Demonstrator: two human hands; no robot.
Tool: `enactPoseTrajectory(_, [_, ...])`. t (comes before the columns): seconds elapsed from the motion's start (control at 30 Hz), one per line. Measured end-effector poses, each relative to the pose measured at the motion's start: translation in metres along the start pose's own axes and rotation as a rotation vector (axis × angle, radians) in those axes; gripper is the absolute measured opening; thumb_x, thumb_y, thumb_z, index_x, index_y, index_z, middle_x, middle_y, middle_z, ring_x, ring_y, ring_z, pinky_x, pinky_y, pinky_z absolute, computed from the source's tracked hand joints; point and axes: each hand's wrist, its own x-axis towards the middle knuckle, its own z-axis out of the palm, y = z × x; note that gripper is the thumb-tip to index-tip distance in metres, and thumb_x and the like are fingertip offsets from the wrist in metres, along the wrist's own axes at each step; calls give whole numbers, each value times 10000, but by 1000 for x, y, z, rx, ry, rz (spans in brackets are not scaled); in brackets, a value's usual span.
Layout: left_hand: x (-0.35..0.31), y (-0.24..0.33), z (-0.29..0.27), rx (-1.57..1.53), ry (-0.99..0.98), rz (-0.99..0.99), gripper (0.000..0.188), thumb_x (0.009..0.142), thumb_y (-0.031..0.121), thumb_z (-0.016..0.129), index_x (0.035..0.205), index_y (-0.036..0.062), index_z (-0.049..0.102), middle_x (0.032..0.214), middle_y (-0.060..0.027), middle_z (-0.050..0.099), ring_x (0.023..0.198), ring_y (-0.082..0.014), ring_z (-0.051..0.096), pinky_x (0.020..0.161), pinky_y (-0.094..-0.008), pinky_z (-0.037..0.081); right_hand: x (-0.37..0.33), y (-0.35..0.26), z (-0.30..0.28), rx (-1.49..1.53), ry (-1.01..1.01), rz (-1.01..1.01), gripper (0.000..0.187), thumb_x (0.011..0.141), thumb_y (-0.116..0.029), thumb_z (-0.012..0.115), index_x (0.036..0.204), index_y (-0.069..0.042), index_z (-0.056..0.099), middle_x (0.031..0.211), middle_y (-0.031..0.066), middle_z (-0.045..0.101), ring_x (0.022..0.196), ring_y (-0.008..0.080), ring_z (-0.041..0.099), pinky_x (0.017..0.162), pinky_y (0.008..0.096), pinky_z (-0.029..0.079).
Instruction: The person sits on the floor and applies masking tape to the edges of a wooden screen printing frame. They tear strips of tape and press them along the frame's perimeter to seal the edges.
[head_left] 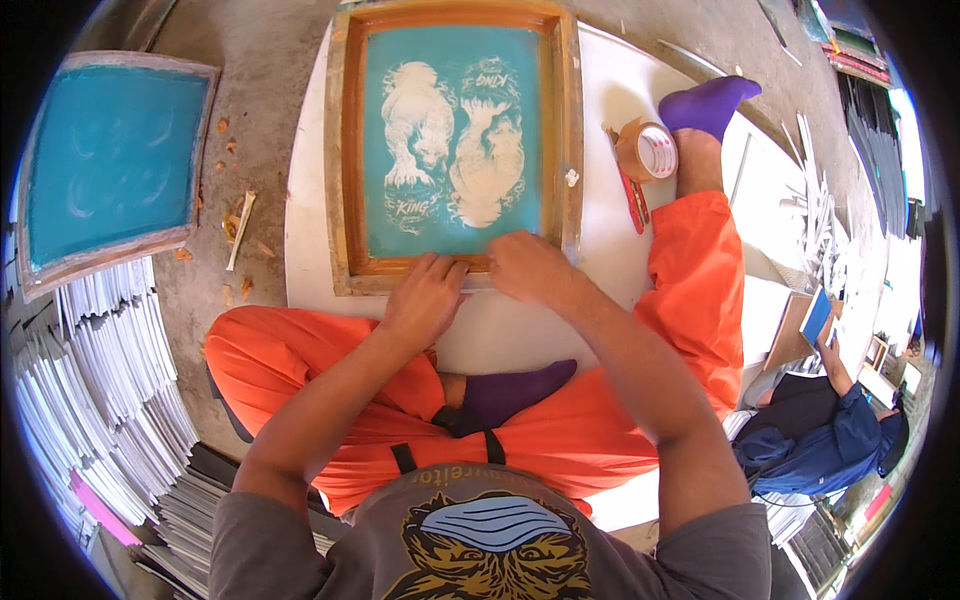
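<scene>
A screen printing frame [342, 180] lies on the white board in front of me, its teal mesh bearing two pale animal designs. Shiny brown tape [548, 120] lines the inner edges of the wooden rails. My left hand [425, 300] is at the near rail, with bent fingers gripping over it. Just to the right, my right hand [532, 266] is closed at the near inner edge, knuckles up; anything between its fingers is hidden. A roll of brown packing tape [655, 152] stands right of the frame, beside a red cutter knife [634, 200].
The white board [310, 215] sits between my orange-trousered legs. Another teal screen [115, 160] is at the left, above stacks of paper [100, 370]. A wooden stick [240, 232] and scraps lie on the floor. At the right, a person in dark blue [825, 440] holds a blue panel.
</scene>
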Motion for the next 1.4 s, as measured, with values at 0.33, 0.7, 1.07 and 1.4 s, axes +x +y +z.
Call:
enactPoseTrajectory(0.33, [0, -5, 1, 20, -8, -25, 381, 828, 268, 818, 1070, -4, 706, 1075, -155, 650, 1069, -346, 601, 974, -426, 512, 34, -22, -28, 37, -225, -103, 269, 873, -113, 580, 965, 62, 763, 1003, 268, 754, 970, 440, 734, 866, 492, 582])
enactPoseTrajectory(0.7, [6, 0, 14, 42, 4, 9, 328, 802, 156, 787, 1073, -6, 701, 1088, -163, 655, 1072, -354, 615, 923, -431, 543, 31, -13, -44, -312, -365, 88, 253, 846, -55, 612, 1015, 48, 769, 1126, 254, 744, 1061, 407, 723, 876, 472, 590])
enactPoseTrajectory(1.07, [7, 1, 13, 46, -38, -24, 364, 803, 136, 780, 1127, -10, 701, 1091, -161, 667, 1087, -354, 616, 945, -437, 537, 33, -7, -35, -594, -554, 89, 280, 746, -41, 691, 1003, -23, 801, 1038, 206, 769, 989, 378, 746, 779, 495, 597])
enactPoseTrajectory(1.4, [-1, 0, 7, 119, -10, -46, 319, 825, 244, 796, 1021, 7, 711, 1106, -126, 672, 1094, -315, 629, 896, -402, 569, -57, 2, 19, -339, 154, 73, 153, 776, -17, 692, 902, 9, 773, 941, 244, 738, 930, 409, 737, 812, 522, 592])
